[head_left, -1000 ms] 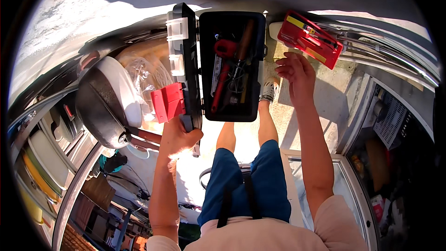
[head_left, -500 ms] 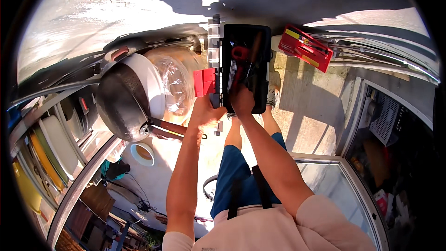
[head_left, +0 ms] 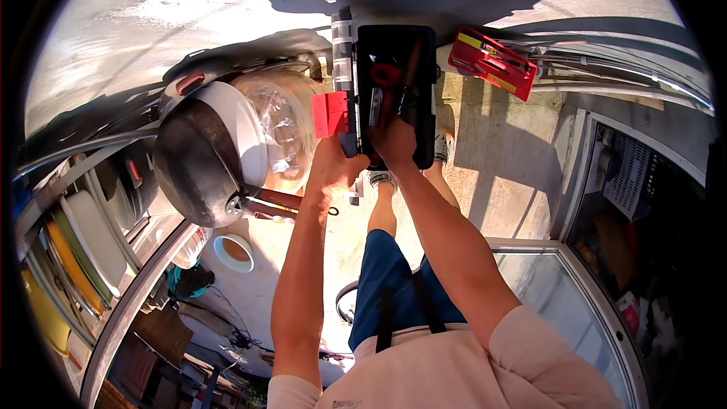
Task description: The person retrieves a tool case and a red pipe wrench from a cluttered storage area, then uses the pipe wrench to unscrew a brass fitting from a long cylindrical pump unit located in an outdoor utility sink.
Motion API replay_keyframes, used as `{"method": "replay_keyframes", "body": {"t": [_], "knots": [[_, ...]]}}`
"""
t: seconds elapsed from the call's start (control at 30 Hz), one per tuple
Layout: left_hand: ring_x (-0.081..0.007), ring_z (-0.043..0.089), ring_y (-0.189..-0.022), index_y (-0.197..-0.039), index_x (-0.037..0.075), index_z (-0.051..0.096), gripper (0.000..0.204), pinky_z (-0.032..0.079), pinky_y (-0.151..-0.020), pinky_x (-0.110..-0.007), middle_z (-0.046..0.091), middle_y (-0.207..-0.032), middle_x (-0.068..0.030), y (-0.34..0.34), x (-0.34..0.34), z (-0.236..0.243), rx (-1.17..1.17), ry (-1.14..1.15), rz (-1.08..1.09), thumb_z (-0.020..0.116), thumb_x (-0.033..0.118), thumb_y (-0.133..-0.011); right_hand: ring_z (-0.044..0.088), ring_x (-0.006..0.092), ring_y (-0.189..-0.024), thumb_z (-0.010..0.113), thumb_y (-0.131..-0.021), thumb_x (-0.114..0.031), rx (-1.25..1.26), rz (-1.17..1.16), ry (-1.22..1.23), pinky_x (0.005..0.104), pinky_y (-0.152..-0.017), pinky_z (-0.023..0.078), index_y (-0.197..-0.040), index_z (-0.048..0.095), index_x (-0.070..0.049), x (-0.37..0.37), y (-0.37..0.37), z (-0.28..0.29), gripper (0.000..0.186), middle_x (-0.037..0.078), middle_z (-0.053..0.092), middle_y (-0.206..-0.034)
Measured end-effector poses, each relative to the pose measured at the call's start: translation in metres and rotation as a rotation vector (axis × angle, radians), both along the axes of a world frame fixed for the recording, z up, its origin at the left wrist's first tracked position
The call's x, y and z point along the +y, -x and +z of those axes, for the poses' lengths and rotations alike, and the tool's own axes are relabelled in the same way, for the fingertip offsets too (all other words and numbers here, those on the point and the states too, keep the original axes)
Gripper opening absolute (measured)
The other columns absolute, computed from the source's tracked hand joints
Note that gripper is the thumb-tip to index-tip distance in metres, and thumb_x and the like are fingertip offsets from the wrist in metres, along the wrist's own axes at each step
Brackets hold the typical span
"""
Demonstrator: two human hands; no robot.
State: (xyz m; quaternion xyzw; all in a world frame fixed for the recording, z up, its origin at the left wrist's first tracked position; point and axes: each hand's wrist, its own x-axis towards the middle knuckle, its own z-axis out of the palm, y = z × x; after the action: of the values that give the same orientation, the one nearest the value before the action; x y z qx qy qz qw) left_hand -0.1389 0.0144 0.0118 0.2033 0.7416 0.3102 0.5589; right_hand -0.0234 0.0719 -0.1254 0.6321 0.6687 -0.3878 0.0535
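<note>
A black toolbox (head_left: 421, 95) stands in front of me, its lid (head_left: 350, 117) swung out to the left. Clear compartments (head_left: 343, 42) and a red latch-like plate (head_left: 331, 114) are on that lid. My left hand (head_left: 331, 168) is closed around the lid's near end, thumb toward the box. Inside the box's near half is my right hand (head_left: 395, 144); its fingers are lost in shadow, so what they touch or hold is hidden. Just beyond it lie a red tool (head_left: 385, 74), a silvery strip-shaped tool (head_left: 375, 104) and a dark brownish handle (head_left: 413, 64).
A red tool case (head_left: 494, 64) sits at the right by long metal rods (head_left: 606, 74). To the left are a dark wok (head_left: 193, 163), a plastic-wrapped round item (head_left: 284, 125) and a dish rack with plates (head_left: 91, 235). A bucket (head_left: 233, 253) stands below them.
The toolbox and both hands sit slightly higher in the picture, as the view has shifted. My left hand stays on the lid and my right hand stays inside the box.
</note>
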Motion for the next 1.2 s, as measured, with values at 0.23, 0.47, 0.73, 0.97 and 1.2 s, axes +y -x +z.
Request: {"method": "replay_keyframes", "body": {"t": [0.23, 0.47, 0.73, 0.97, 1.2], "knots": [[-0.0066, 0.044, -0.057, -0.085, 0.000, 0.058, 0.021, 0.034, -0.051, -0.024, 0.050, -0.065, 0.0029, -0.007, -0.004, -0.010, 0.012, -0.109, 0.091, 0.056, -0.001, -0.063, 0.064, 0.0453, -0.094, 0.071, -0.070, -0.024, 0.131, -0.221, 0.188, 0.0503, -0.083, 0.052, -0.110, 0.045, 0.004, -0.014, 0.007, -0.029, 0.056, 0.028, 0.066, -0.096], [-0.0088, 0.045, -0.056, -0.089, -0.003, 0.055, 0.024, 0.038, -0.049, -0.028, 0.049, -0.061, 0.0000, -0.002, -0.011, -0.023, -0.010, -0.172, 0.047, 0.059, 0.002, -0.067, 0.065, 0.0418, -0.084, 0.064, -0.073, -0.018, 0.379, -0.541, 0.000, 0.0481, -0.073, 0.052, -0.107, 0.049, 0.001, -0.026, 0.007, -0.030, 0.042, 0.025, 0.066, -0.093], [-0.0093, 0.046, -0.057, -0.089, -0.004, 0.055, 0.024, 0.040, -0.050, -0.029, 0.053, -0.064, -0.0014, -0.004, -0.010, -0.020, 0.015, -0.203, 0.066, 0.060, 0.001, -0.067, 0.047, 0.0159, -0.045, 0.069, -0.085, -0.030, 0.949, -1.077, 1.051, 0.0306, -0.040, 0.036, -0.088, 0.052, -0.011, 0.017, 0.007, 0.020, 0.025, 0.003, 0.051, -0.063], [-0.0110, 0.050, -0.060, -0.092, -0.005, 0.057, 0.028, 0.043, -0.053, -0.029, 0.057, -0.066, -0.0037, -0.007, 0.000, 0.000, 0.124, -0.087, -0.016, 0.063, 0.003, -0.066, 0.042, 0.0071, -0.044, 0.061, -0.094, -0.036, 1.306, -0.993, 1.445, 0.0214, -0.041, 0.031, -0.078, 0.050, -0.013, 0.046, -0.036, 0.056, 0.030, -0.002, 0.044, -0.057], [-0.0140, 0.055, -0.065, -0.095, -0.003, 0.059, 0.030, 0.045, -0.059, -0.030, 0.059, -0.073, -0.0037, -0.014, -0.005, -0.023, 0.099, -0.179, 0.027, 0.062, 0.002, -0.065, 0.039, 0.0055, -0.041, 0.055, -0.098, -0.036, 1.458, -0.575, 1.391, 0.0213, -0.039, 0.029, -0.072, 0.047, -0.010, 0.040, -0.124, 0.137, 0.037, -0.001, 0.040, -0.053]]}}
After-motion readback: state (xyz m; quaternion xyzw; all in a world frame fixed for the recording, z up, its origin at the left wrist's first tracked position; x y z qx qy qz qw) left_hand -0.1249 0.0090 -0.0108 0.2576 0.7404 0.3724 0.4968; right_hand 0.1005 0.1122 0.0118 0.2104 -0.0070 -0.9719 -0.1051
